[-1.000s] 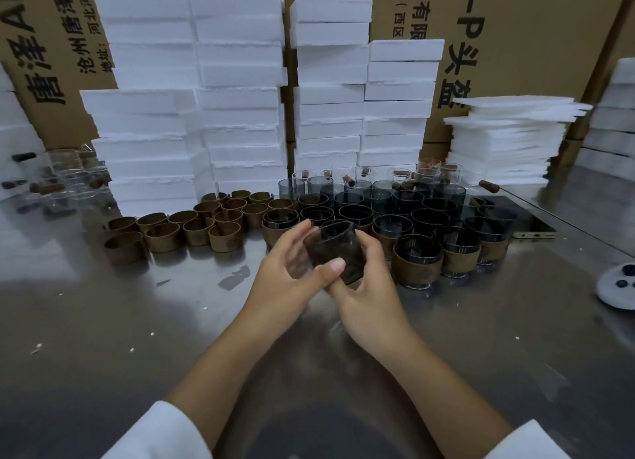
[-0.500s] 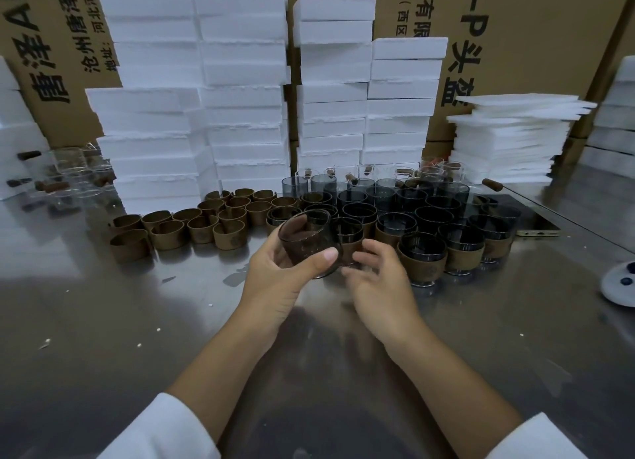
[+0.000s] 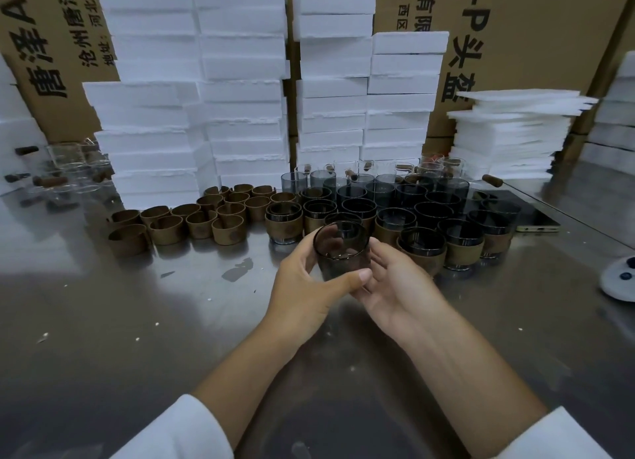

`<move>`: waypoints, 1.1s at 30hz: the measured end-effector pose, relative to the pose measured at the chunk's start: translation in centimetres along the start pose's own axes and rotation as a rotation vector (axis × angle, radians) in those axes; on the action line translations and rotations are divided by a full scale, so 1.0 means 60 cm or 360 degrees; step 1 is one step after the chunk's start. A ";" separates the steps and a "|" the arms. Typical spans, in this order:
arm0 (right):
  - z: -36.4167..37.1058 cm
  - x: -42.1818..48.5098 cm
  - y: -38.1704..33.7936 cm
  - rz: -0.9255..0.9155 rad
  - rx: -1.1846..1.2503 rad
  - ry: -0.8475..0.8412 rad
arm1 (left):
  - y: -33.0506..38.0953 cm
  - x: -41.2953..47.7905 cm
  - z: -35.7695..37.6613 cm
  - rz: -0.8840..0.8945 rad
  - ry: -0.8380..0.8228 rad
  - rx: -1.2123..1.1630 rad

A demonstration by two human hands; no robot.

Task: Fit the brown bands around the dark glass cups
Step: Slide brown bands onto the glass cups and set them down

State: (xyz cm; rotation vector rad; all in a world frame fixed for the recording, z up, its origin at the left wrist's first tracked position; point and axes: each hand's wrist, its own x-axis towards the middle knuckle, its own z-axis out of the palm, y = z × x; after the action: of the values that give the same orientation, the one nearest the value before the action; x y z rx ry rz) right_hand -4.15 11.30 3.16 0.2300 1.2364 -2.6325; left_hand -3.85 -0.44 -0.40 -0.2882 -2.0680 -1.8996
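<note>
dark glass cup: bare, no band on it; held clear of the table, just in front of the cluster of cups, tilted with the mouth towards the camera.
left hand: gripping the cup from its left side; thumb laid across the near lower wall, the other fingers curled round the far side and seen only dimly through the glass.
right hand: palm turned up and inward, fingers loosely straight and close together, touching the cup's right side near the base, not curled round it; left thumb tip lying against these fingers.
banded cups: upright along the near edge of the cluster, each wrapped in a brown band, just behind and to either side of the hands.
bare dark cups: upright in rows behind the banded ones, packed close together.
brown bands: loose rings standing on end in a group left of the cups, touching one another.
metal table: shiny, scattered with small white crumbs.
clear glasses: far left, by the foam.
foam blocks: white, in tall stacks behind the bands and cups.
foam sheets: thinner, piled at the right.
cardboard boxes: printed, standing behind everything.
sleeves: white, at both forearms.
</note>
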 end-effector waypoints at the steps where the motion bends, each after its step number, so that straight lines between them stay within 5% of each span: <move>1: 0.000 0.000 0.001 0.0011 0.0008 0.0007 | 0.001 -0.001 0.002 -0.0001 -0.0001 -0.0020; 14: 0.009 -0.003 0.008 0.0238 -0.0079 -0.0211 | 0.016 -0.001 0.001 -0.0016 -0.0068 -0.0270; 22: 0.002 -0.002 0.009 0.0245 -0.0286 -0.0053 | 0.009 -0.001 -0.005 -0.0004 -0.0059 -0.0188; 33: -0.004 0.006 -0.002 0.0001 -0.0069 0.0120 | 0.006 -0.003 0.000 0.0054 -0.0086 -0.0090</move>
State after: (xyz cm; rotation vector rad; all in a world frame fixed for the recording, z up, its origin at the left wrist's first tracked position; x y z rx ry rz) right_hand -4.49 11.52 3.04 0.3251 1.3153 -2.6159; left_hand -3.57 -0.38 -0.16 -0.3896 -2.0321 -1.9530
